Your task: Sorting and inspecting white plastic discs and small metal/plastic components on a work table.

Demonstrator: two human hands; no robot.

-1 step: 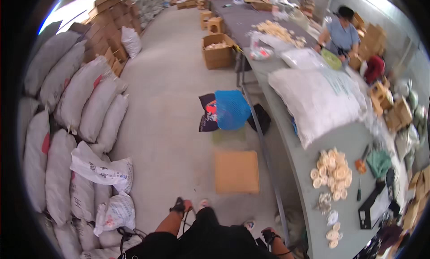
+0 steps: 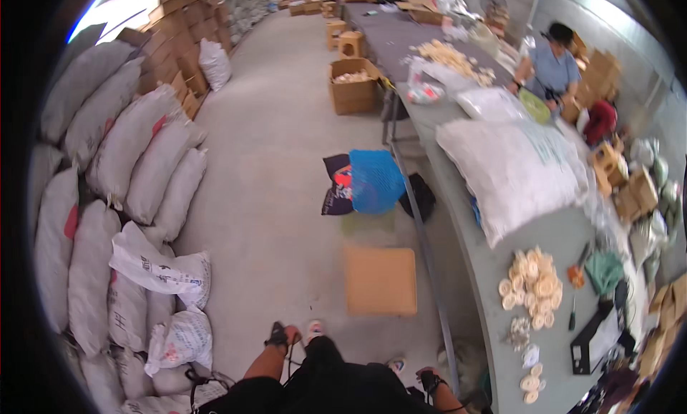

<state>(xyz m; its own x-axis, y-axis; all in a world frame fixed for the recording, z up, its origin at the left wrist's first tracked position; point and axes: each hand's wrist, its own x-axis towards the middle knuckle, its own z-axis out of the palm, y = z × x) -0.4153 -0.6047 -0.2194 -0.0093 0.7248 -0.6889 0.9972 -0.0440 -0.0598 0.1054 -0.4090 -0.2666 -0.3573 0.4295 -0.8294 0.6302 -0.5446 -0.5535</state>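
While a brown box (image 2: 381, 280) lies ahead, between left hand (image 2: 284, 334) and right hand (image 2: 431, 379), I cannot tell their openness or hold.

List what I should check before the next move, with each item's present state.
1. Left hand empty: cannot tell, too small.
2. Right hand empty: cannot tell, too small.
3. Way ahead unobstructed: not ok, brown square piece and blue bundle there.
4. Pale round pieces on grey table: ok, heaped.
5. Screwdriver in sight: ok, beside black item.
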